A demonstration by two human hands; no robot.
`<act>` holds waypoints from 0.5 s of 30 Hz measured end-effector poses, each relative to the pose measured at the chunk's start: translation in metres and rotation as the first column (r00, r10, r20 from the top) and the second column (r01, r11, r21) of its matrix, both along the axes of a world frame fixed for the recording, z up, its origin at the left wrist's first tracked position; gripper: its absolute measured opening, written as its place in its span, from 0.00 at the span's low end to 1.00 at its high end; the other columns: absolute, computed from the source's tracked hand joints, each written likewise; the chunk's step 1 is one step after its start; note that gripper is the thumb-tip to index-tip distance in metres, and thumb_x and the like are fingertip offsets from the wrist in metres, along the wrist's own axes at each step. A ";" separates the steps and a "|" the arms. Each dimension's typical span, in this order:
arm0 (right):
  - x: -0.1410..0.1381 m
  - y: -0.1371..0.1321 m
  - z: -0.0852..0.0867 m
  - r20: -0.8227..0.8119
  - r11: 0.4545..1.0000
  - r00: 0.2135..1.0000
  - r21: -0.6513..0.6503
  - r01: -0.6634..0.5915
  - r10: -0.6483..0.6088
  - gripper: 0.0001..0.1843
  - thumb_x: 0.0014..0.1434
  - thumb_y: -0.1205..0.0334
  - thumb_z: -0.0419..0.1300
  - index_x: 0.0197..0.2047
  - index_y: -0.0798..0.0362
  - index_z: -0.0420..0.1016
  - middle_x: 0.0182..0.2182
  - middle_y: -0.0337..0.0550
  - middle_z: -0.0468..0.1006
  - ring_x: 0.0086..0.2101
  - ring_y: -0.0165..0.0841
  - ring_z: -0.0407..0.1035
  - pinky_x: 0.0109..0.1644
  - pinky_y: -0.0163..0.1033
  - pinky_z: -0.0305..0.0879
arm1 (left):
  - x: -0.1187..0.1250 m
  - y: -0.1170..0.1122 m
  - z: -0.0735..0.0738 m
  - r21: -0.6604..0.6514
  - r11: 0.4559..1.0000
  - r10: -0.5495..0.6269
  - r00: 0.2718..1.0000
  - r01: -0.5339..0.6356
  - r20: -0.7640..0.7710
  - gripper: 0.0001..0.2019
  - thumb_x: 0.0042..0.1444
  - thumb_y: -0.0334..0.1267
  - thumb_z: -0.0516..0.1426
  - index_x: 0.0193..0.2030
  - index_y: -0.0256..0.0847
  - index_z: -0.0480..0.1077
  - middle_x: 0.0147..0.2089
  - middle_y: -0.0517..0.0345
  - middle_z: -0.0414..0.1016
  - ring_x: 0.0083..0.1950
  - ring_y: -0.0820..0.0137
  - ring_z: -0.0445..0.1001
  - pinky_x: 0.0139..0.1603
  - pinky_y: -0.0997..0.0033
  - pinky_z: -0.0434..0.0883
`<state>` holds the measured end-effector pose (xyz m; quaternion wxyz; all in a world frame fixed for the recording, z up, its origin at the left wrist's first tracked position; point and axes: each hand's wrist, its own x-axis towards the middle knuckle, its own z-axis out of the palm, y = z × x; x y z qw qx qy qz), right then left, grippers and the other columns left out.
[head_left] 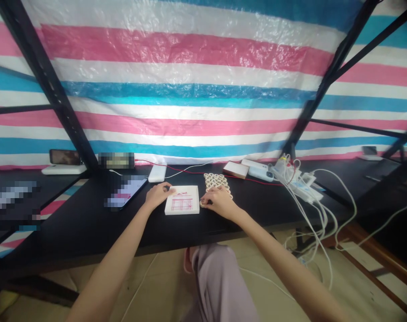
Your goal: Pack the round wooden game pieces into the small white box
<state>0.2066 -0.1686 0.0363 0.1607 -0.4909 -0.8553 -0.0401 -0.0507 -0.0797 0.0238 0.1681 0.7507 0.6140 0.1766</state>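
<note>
A shallow white square box (182, 212) with red pen lines drawn on its inner face lies on the black table before me. My left hand (157, 195) is at its far left corner, thumb over the rim and fingers bent along the outside. Just right of the box, my right hand (221, 202) pinches a round cream game disc (202, 204) between thumb and fingertips, low at the table. Beyond that hand, several similar round discs (214, 180) with dark marks are laid close together in rows, partly covered by my fingers.
A tablet or large phone (127, 192) lies left of the box, a white power bank (157, 172) behind it. At the back right are a small brown-topped box (235, 170), a pale blue device (260, 171) and a power strip (299, 190) with tangled white cables. A red cable crosses behind.
</note>
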 end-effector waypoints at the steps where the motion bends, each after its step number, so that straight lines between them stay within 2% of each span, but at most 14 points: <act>1: 0.002 0.001 0.000 -0.027 1.000 0.999 -0.025 -0.018 0.017 0.07 0.57 0.57 0.59 0.30 0.49 0.75 0.35 0.37 0.79 0.40 0.32 0.66 0.43 0.39 0.45 | 0.000 0.000 0.000 0.004 1.000 -0.003 1.000 0.003 0.000 0.20 0.51 0.56 0.51 0.43 0.48 0.70 0.33 0.60 0.75 0.41 0.64 0.73 0.32 0.73 0.60; 3: 0.005 0.003 0.003 -0.083 0.998 0.996 -0.045 -0.037 0.033 0.09 0.55 0.55 0.60 0.28 0.49 0.75 0.35 0.37 0.79 0.39 0.32 0.66 0.43 0.39 0.45 | 0.000 -0.001 -0.001 0.012 1.000 -0.008 1.000 0.008 -0.003 0.19 0.51 0.55 0.50 0.43 0.48 0.70 0.33 0.61 0.75 0.41 0.64 0.73 0.32 0.73 0.60; 6: 0.009 0.004 0.011 -0.200 1.000 0.980 0.007 0.003 -0.002 0.10 0.55 0.52 0.60 0.29 0.49 0.76 0.34 0.37 0.79 0.39 0.32 0.67 0.44 0.38 0.47 | 0.000 0.000 -0.003 0.026 1.000 -0.007 1.000 0.007 -0.004 0.18 0.52 0.55 0.50 0.42 0.49 0.70 0.34 0.61 0.75 0.41 0.64 0.72 0.32 0.73 0.59; 10: -0.008 0.012 0.023 -0.324 0.997 0.946 0.064 0.043 -0.020 0.12 0.58 0.50 0.56 0.35 0.48 0.75 0.36 0.36 0.79 0.36 0.30 0.68 0.43 0.37 0.48 | 0.001 0.001 -0.006 0.035 0.999 -0.005 1.000 0.005 -0.005 0.18 0.53 0.54 0.49 0.41 0.48 0.70 0.34 0.60 0.75 0.41 0.64 0.72 0.33 0.72 0.60; 12: -0.027 0.021 0.026 -0.259 0.997 0.966 0.069 0.032 -0.013 0.12 0.59 0.51 0.55 0.36 0.47 0.76 0.35 0.37 0.79 0.34 0.30 0.67 0.42 0.38 0.48 | 0.001 0.000 -0.006 0.041 0.999 -0.003 1.000 0.003 -0.015 0.17 0.54 0.54 0.48 0.41 0.48 0.70 0.32 0.60 0.75 0.39 0.65 0.72 0.33 0.72 0.60; 15: -0.055 0.036 0.024 -0.038 0.993 0.999 0.111 -0.034 0.039 0.10 0.59 0.56 0.55 0.35 0.49 0.76 0.33 0.41 0.78 0.36 0.32 0.65 0.43 0.40 0.46 | 0.001 -0.002 -0.006 0.063 0.998 -0.005 0.999 0.007 -0.033 0.17 0.55 0.53 0.48 0.41 0.47 0.70 0.30 0.61 0.74 0.36 0.66 0.72 0.32 0.73 0.60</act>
